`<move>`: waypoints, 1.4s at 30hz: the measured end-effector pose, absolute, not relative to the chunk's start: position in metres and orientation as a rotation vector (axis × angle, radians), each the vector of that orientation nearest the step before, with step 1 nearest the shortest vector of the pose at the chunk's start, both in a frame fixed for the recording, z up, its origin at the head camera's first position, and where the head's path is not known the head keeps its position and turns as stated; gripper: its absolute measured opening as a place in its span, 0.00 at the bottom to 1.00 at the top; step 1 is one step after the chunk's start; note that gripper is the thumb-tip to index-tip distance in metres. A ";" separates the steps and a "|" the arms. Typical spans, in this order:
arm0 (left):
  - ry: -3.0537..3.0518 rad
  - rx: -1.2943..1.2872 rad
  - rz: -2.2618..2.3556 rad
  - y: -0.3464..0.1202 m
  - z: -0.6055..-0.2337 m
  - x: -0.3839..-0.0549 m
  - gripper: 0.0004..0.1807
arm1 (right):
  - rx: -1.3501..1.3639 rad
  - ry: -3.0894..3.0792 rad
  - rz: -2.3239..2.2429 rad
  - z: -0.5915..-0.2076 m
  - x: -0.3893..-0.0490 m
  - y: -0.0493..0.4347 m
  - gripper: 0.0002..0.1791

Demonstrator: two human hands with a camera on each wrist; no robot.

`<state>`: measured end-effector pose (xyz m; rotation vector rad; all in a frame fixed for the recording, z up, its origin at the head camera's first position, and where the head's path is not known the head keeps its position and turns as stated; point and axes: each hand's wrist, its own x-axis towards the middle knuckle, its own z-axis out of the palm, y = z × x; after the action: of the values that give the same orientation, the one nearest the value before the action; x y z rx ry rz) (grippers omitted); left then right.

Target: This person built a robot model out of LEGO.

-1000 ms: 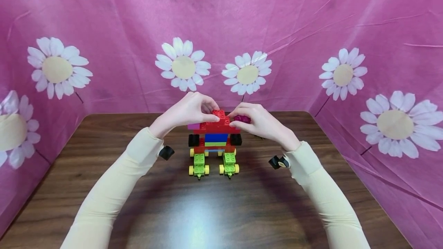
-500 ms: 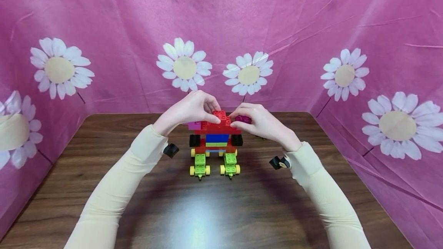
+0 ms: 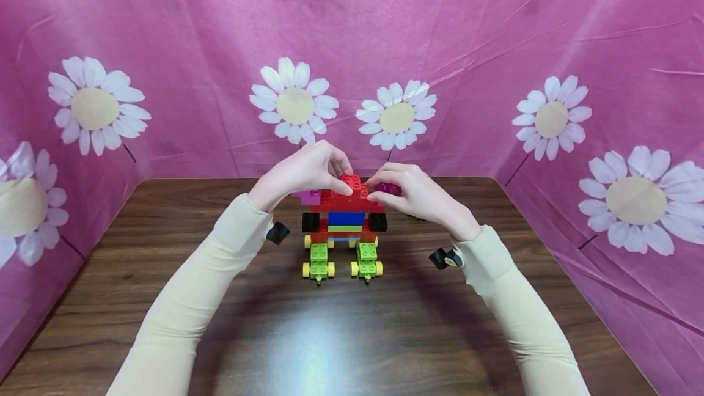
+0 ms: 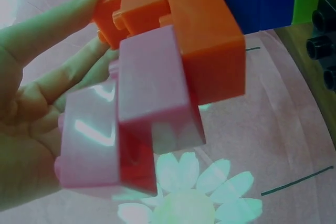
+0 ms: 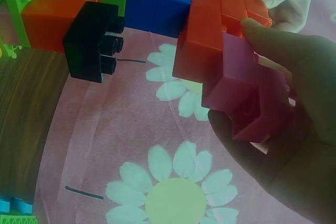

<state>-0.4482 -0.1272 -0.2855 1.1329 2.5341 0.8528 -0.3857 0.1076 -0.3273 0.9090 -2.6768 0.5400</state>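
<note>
A figure of toy building bricks (image 3: 345,219) stands upright on the wheeled lime-green bases (image 3: 319,260) in the head view. My left hand (image 3: 308,170) pinches the red brick (image 3: 352,183) at its top between thumb and fingers. Beside that hand, stepped pink bricks (image 4: 152,77) jut from the figure's left shoulder. At the other shoulder, my right hand (image 3: 409,191) grips the dark pink bricks (image 5: 260,98), its thumb against the red brick and a finger beneath the lower pink one. Some fingertips of both hands are hidden behind the bricks.
The figure is on a brown wooden table (image 3: 247,335). Black bricks (image 5: 86,43) stick out from its sides. A pink cloth (image 3: 352,17) with printed daisies surrounds the table at the back and sides. A small dark object lies behind my right hand.
My left wrist has moved slightly right and up, its fingers still at the red brick. The right hand keeps its grip; the whole head view has shifted a little.
</note>
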 end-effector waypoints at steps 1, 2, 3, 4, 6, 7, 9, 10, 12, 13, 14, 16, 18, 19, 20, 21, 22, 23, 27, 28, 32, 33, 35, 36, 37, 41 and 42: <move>2.535 1.132 0.853 -0.127 -0.285 -0.448 0.15 | 0.908 -2.676 0.541 -0.327 -0.385 0.108 0.13; 2.536 1.132 0.854 -0.127 -0.285 -0.448 0.16 | 0.908 -2.677 0.541 -0.327 -0.385 0.108 0.13; 2.537 1.135 0.854 -0.127 -0.285 -0.447 0.16 | 0.906 -2.677 0.542 -0.327 -0.385 0.108 0.13; 2.539 1.139 0.855 -0.127 -0.285 -0.447 0.16 | 0.905 -2.677 0.543 -0.327 -0.385 0.108 0.13; 2.542 1.150 0.862 -0.128 -0.285 -0.445 0.16 | 0.902 -2.677 0.544 -0.326 -0.385 0.108 0.13; 2.542 1.155 0.864 -0.128 -0.285 -0.445 0.17 | 0.902 -2.677 0.546 -0.326 -0.384 0.108 0.13; 2.551 1.164 0.866 -0.129 -0.286 -0.444 0.17 | 0.904 -2.677 0.545 -0.326 -0.385 0.108 0.13; 2.557 1.168 0.867 -0.130 -0.286 -0.443 0.17 | 0.906 -2.675 0.547 -0.326 -0.385 0.108 0.13; 2.568 1.183 0.868 -0.130 -0.286 -0.443 0.16 | 0.910 -2.670 0.545 -0.326 -0.385 0.108 0.13; 2.573 1.192 0.868 -0.130 -0.287 -0.443 0.16 | 0.912 -2.668 0.546 -0.325 -0.385 0.108 0.13; 2.577 1.200 0.869 -0.131 -0.287 -0.443 0.16 | 0.913 -2.667 0.546 -0.325 -0.385 0.108 0.13; 2.578 1.214 0.876 -0.131 -0.288 -0.443 0.16 | 0.911 -2.670 0.541 -0.325 -0.385 0.108 0.13; 2.573 1.223 0.885 -0.131 -0.290 -0.444 0.16 | 0.912 -2.674 0.534 -0.326 -0.385 0.108 0.13; 2.567 1.221 0.894 -0.131 -0.291 -0.445 0.16 | 0.911 -2.677 0.531 -0.326 -0.385 0.108 0.13; 2.562 1.220 0.902 -0.131 -0.292 -0.446 0.16 | 0.913 -2.679 0.528 -0.326 -0.385 0.108 0.13; 2.556 1.217 0.910 -0.132 -0.294 -0.446 0.15 | 0.915 -2.680 0.526 -0.326 -0.385 0.108 0.13; 2.547 1.215 0.922 -0.132 -0.294 -0.446 0.15 | 0.919 -2.678 0.525 -0.326 -0.385 0.108 0.13; 2.540 1.214 0.932 -0.132 -0.295 -0.447 0.15 | 0.921 -2.676 0.525 -0.327 -0.385 0.108 0.13; 2.522 1.212 0.957 -0.132 -0.296 -0.447 0.13 | 0.921 -2.674 0.521 -0.327 -0.386 0.108 0.13; 2.522 1.212 0.957 -0.133 -0.297 -0.447 0.13 | 0.921 -2.677 0.525 -0.327 -0.386 0.108 0.13; 2.537 1.225 0.936 -0.133 -0.296 -0.445 0.13 | 0.921 -2.687 0.538 -0.328 -0.386 0.108 0.13; 2.543 1.232 0.927 -0.133 -0.296 -0.445 0.14 | 0.922 -2.688 0.536 -0.328 -0.386 0.108 0.13; 2.554 1.248 0.910 -0.133 -0.295 -0.445 0.14 | 0.921 -2.688 0.530 -0.327 -0.386 0.107 0.13; 2.559 1.256 0.900 -0.133 -0.295 -0.445 0.14 | 0.921 -2.687 0.526 -0.326 -0.386 0.107 0.13; 2.565 1.263 0.889 -0.132 -0.294 -0.445 0.15 | 0.919 -2.689 0.523 -0.326 -0.386 0.107 0.13; 2.567 1.280 0.848 -0.132 -0.292 -0.444 0.16 | 0.907 -2.706 0.527 -0.326 -0.385 0.108 0.13; 2.568 1.287 0.840 -0.132 -0.291 -0.443 0.17 | 0.905 -2.709 0.529 -0.326 -0.385 0.108 0.14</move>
<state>-0.4432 -0.1317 -0.2912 1.2871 2.5683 0.8399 -0.3848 0.1082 -0.3259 0.9046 -2.7093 0.5289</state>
